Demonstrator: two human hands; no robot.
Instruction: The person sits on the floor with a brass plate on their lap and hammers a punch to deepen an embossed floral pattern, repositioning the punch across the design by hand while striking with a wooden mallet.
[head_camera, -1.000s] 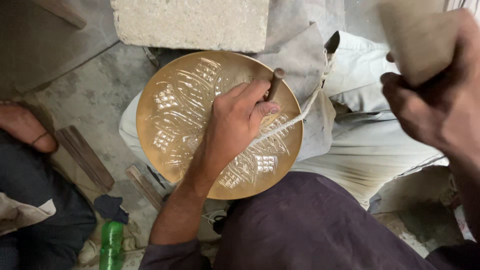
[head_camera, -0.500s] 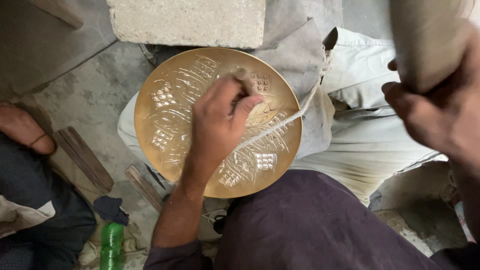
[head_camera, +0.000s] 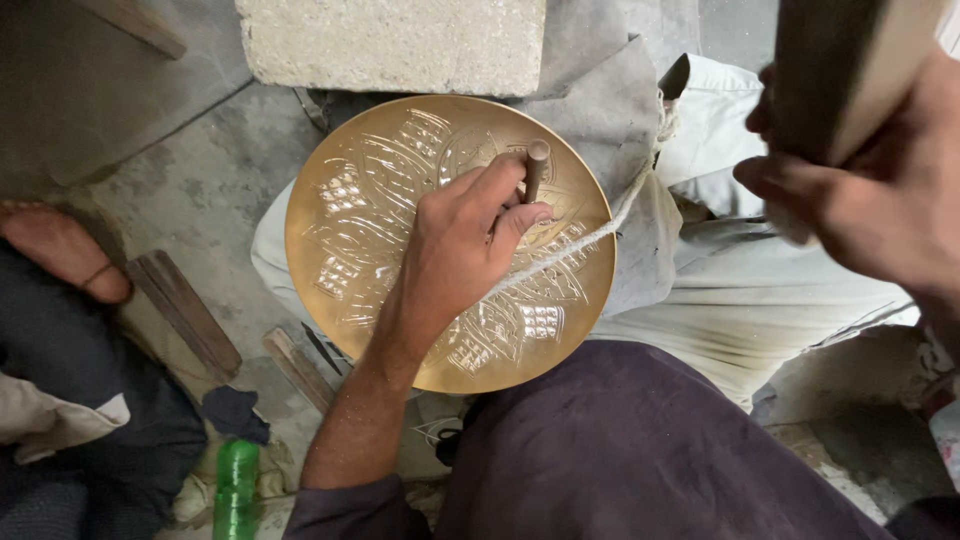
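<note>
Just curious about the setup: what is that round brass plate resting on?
The brass plate lies on pale cloth over the person's lap, with a string across it. The left hand covers part; directly beneath is hidden.

A pale stone block (head_camera: 392, 42) lies at the far edge on the concrete floor (head_camera: 200, 190). A bare foot (head_camera: 62, 250) rests at the left, beside two wooden strips (head_camera: 185, 310). A green plastic bottle (head_camera: 236, 490) lies near, just beside a dark rag (head_camera: 234, 412).
</note>
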